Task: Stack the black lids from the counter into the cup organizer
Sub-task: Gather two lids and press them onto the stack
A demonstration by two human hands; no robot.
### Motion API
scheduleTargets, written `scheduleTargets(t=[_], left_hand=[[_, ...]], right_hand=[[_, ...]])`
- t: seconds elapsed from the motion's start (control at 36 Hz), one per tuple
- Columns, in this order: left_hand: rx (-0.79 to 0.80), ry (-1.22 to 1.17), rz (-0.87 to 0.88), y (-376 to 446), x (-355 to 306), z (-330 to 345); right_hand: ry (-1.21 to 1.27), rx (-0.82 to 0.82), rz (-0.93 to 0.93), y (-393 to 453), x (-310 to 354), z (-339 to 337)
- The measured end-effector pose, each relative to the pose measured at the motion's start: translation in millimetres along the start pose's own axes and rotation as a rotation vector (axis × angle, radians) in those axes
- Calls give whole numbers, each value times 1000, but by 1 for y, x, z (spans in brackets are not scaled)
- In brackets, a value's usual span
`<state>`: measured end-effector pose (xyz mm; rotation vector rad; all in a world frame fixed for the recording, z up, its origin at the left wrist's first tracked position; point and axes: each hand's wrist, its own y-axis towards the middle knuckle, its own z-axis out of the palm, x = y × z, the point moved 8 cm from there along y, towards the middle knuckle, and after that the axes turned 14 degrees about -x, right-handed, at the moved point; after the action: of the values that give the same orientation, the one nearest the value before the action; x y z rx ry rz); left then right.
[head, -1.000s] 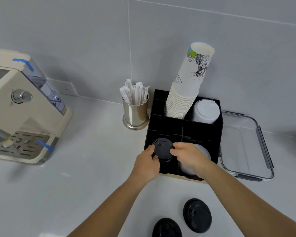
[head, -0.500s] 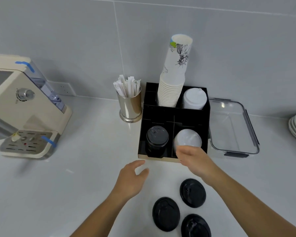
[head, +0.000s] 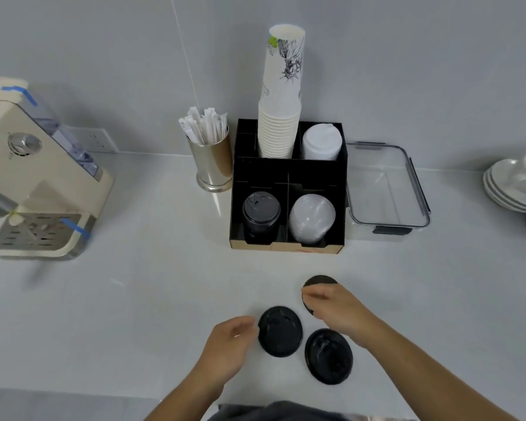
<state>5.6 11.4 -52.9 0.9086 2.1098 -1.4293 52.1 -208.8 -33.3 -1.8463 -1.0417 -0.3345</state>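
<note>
**Inspector:** Grip first. The right hand point(head: 336, 308) lies over the farthest black lid point(head: 318, 282), fingers curled down onto its rim. I cannot tell whether the lid is pinched or only touched; it looks flat on the counter point(head: 152, 299).

**Clerk:** And the other hand?

**Inspector:** The left hand point(head: 230, 344) is loosely open and holds nothing. Its fingertips are just beside the left rim of the middle black lid point(head: 280, 331), perhaps touching it.

**Clerk:** What is left loose?

**Inspector:** Three lids near the counter's front edge: the two named, plus a third black lid point(head: 328, 356), nearest the edge and untouched.

**Clerk:** What is done?

**Inspector:** A stack of black lids point(head: 261, 212) already stands in the front-left compartment of the cup organizer point(head: 315, 177). The front-right one holds clear dome lids point(head: 312, 218); the back compartments hold paper cups point(head: 281, 117) and white lids point(head: 322, 142).

**Clerk:** Your assessment?

**Inspector:** Partly complete. Three lids remain, and the farthest one appears next to go.
</note>
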Motion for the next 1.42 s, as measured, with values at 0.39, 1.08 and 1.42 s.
scheduleTargets(t=[0.39, 1.08, 1.42], left_hand=[[-7, -65, -97, -8, 22, 21], [-17, -187, -114, -14, 16, 24], [-135, -262, 35, -9, -40, -1]], right_hand=[[-84, 7, -2, -5, -30, 22], [-128, -20, -105, -13, -16, 35], [53, -133, -213, -6, 41, 6]])
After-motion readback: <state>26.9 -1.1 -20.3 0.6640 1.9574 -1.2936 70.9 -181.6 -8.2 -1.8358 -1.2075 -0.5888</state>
